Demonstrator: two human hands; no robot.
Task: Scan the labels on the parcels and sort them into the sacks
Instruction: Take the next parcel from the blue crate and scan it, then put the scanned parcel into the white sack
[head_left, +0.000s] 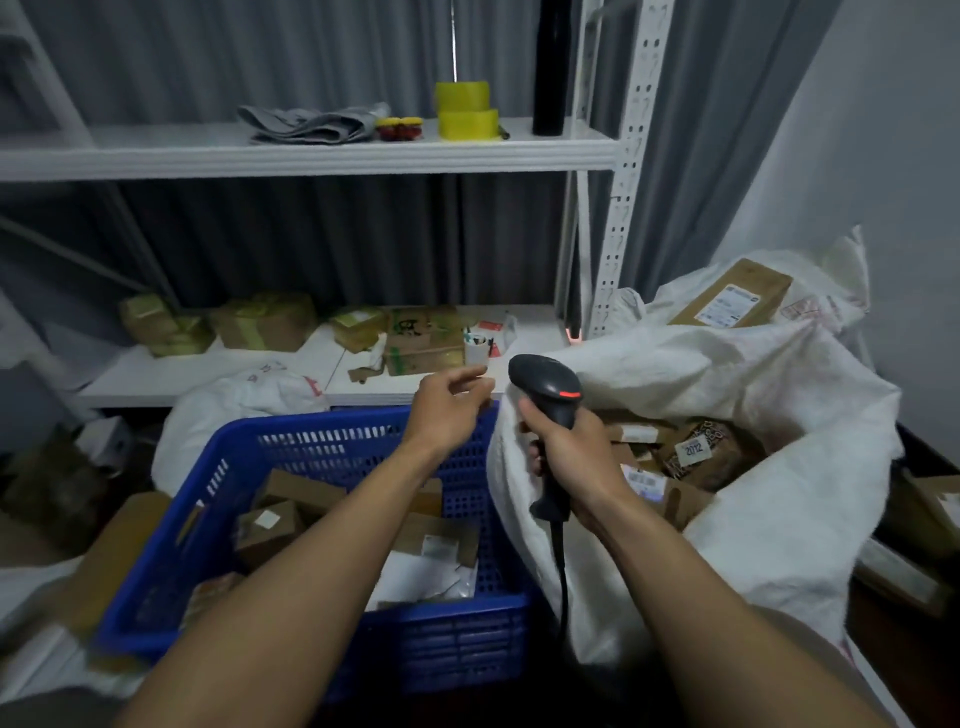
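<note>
Parcels (270, 525) are lying in the blue basket (311, 431) beneath the left hand (447, 410), which is hovering empty, fingers loosely curled, over the far rim. The right hand (566, 457) is gripping the scanner (545, 387) against the white sack (727, 374), where others are sitting. The dangling cord is likely risking a snag on the sack's edge, which could spoil a scan.

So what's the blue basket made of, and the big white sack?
The blue basket looks like hard moulded plastic: smooth, with rows of slots. The white sack seems woven plastic cloth, matte and crumpled into folds, though the weave is too blurred to confirm.
</note>
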